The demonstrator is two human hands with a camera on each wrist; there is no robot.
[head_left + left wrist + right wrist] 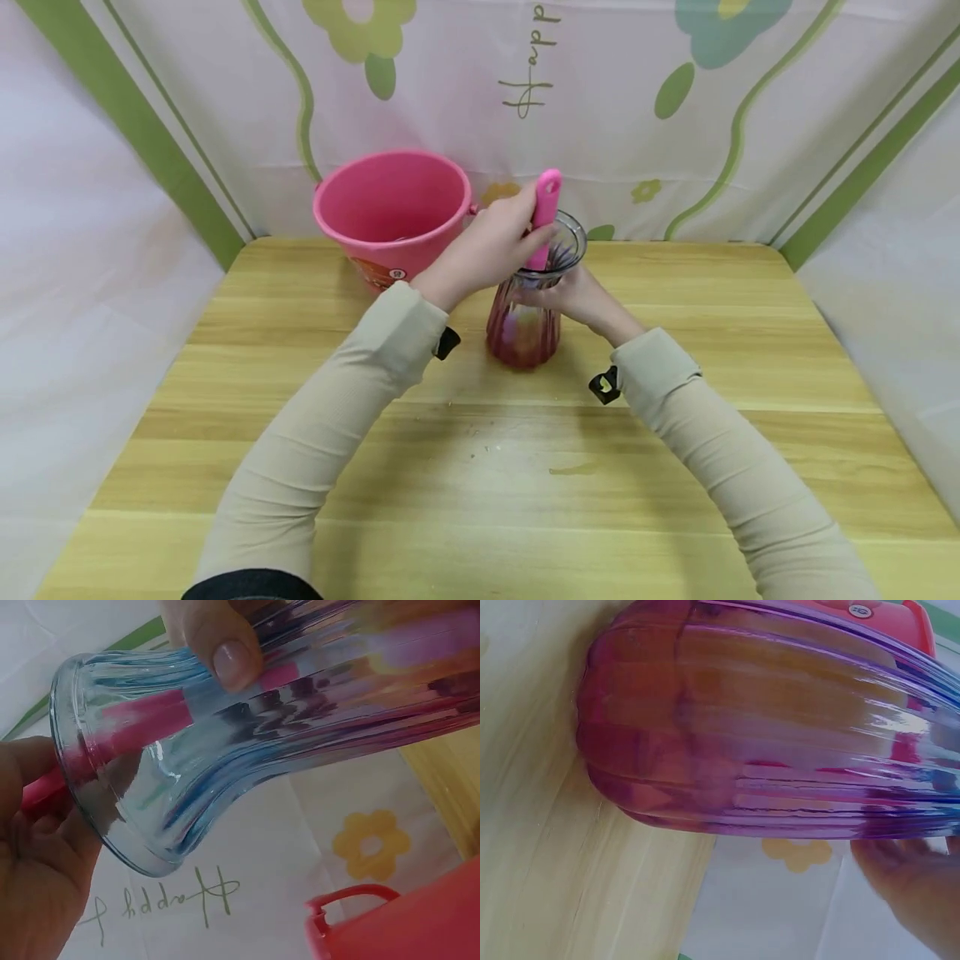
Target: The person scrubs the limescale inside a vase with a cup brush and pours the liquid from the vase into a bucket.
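so the ribbed glass vase stands on the tabletop just in front of the pink bucket. right hand wraps its neck, left hand pinches the pink brush handle poked down into the mouth. glass looks rigid, slick and breakable, probably a bit heavy; i'd say the narrow neck under the flared rim is the safest place to grip.
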